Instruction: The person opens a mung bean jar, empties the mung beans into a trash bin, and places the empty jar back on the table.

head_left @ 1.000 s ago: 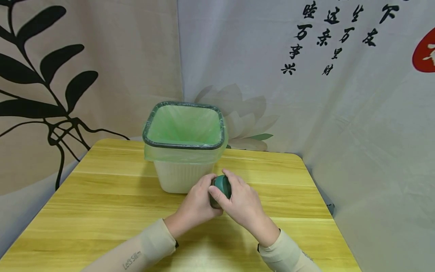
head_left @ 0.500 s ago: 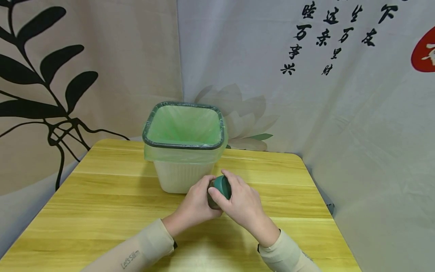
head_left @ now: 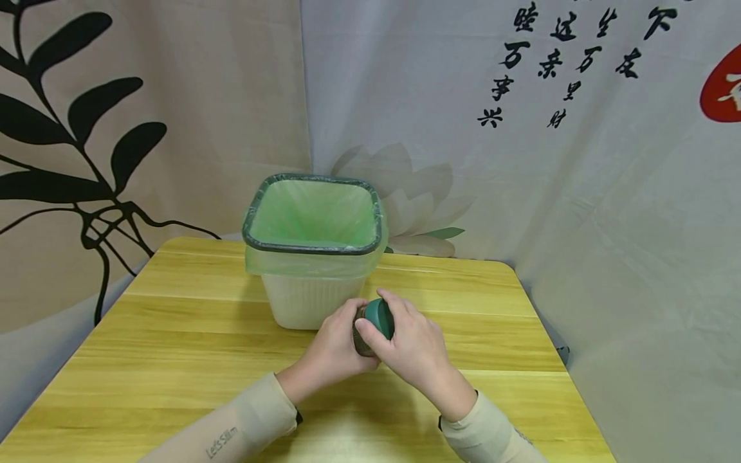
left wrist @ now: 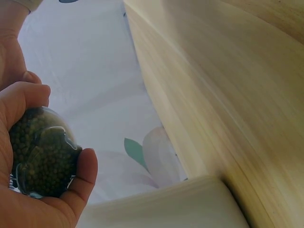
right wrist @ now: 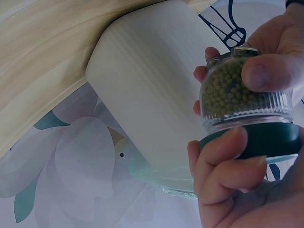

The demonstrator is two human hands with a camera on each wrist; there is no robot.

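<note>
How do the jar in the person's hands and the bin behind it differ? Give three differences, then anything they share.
The jar is clear glass full of small green beans; the bin is opaque white with nothing visible inside. The jar is closed by a dark green lid; the bin stands open, lined with a pale green bag. The jar is held by both hands; the bin stands on the table. Both carry green at the top.

A yellow wooden table [head_left: 173, 334] with a striped grain and rounded far corners carries the scene. Directly on it, just beyond the two hands, stands a cream ribbed waste bin [head_left: 309, 299] lined with a green plastic bag [head_left: 315, 215] folded over its dark rim. Both sleeved forearms hover over the near edge.
</note>
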